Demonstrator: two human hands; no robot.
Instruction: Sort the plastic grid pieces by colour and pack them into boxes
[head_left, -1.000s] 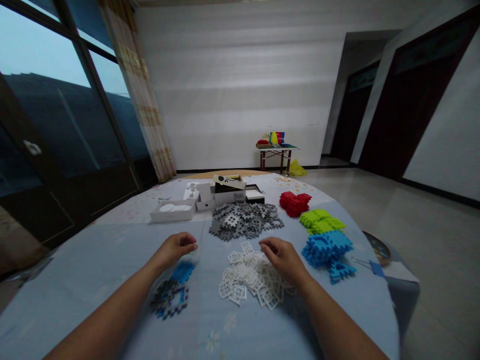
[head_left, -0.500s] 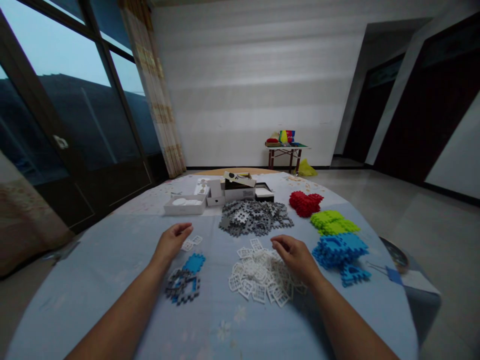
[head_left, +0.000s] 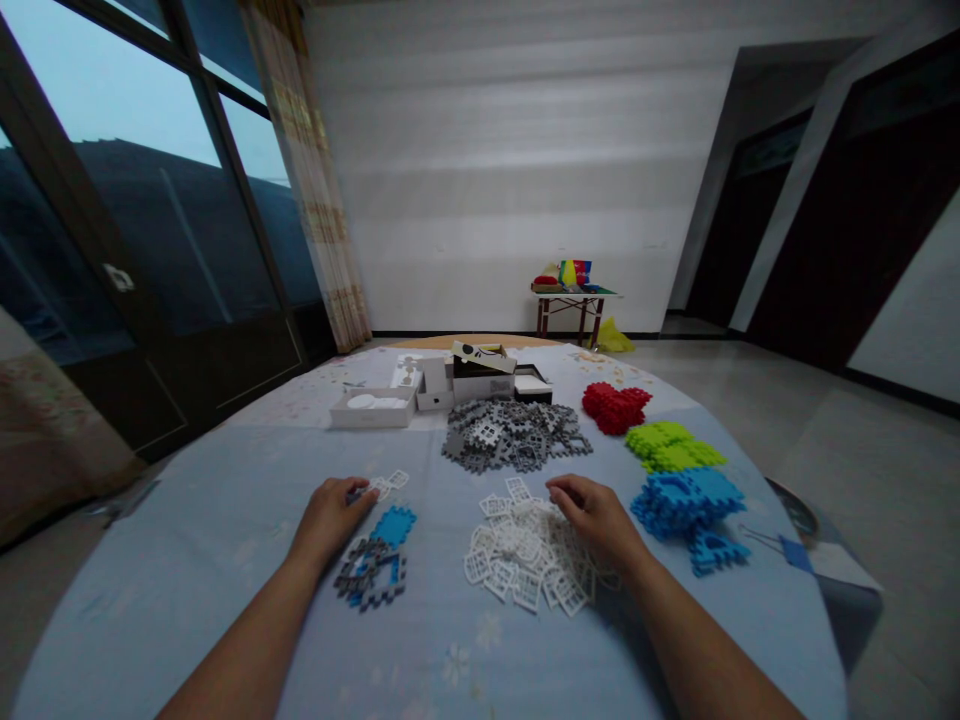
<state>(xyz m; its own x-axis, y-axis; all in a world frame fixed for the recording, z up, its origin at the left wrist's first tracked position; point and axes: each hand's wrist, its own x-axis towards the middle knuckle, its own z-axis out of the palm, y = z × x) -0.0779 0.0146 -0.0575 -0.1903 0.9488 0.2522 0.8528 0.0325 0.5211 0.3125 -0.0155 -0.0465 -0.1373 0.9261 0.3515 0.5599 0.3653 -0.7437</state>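
Observation:
My left hand is low over the left side of the table, its fingers curled in and the fingertips at the edge of a few white lattice window pieces; what is between them is hidden. Just right of its wrist lie a blue toothed panel and some joined grey and blue interlocking pieces. Over the right edge of a heap of white window pieces hovers my right hand. Thumb and fingers there are drawn together, and I cannot make out anything in them.
Beyond the hands is a pile of grey toothed panels, with a white tray and opened boxes behind. Red, green and blue panel stacks line the right side. A stool stands beside the table.
My left hand has come down and slightly left, to the small white window pieces. The right hand has stayed nearly in place above the white heap. The view has shifted slightly.

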